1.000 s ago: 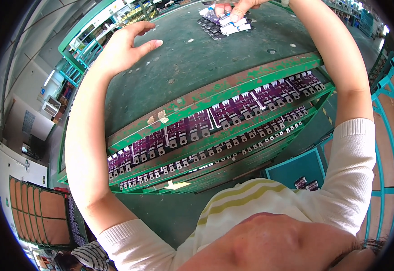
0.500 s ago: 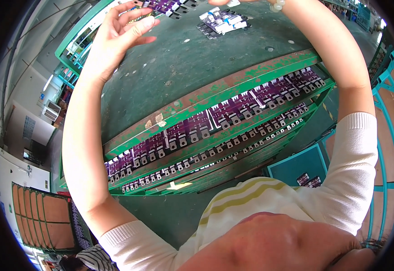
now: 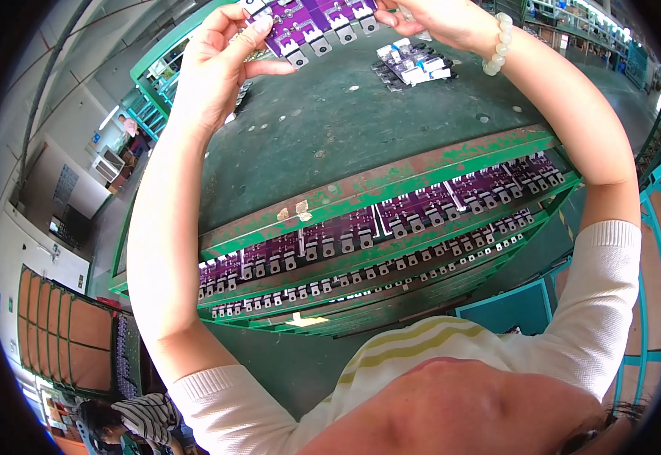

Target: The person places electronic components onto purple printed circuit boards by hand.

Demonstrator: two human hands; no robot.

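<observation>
A purple circuit board [image 3: 317,21] with metal tabs along its near edge is raised above the green tabletop at the upper edge of the view; its far part is cut off. My left hand [image 3: 220,67] grips its left end, the thumb lying on top. At the board's right end are the bent fingers of my right hand [image 3: 440,21], closed on that edge. To the right, below my right hand, a small pile of dark and white parts with blue bits [image 3: 414,64] lies on the tabletop. Other small parts show partly behind my left wrist.
The green worktable [image 3: 330,144] has a worn front rail [image 3: 391,182]. Shelves beneath hold rows of purple boards [image 3: 338,224]. A teal bin [image 3: 505,307] stands below at right, beside teal racks [image 3: 656,303]. A person in a striped top [image 3: 147,417] is at lower left.
The board has come lower and further into view, with my left thumb now on it. Both hands sit lower, and the whole scene has shifted slightly right and down.
</observation>
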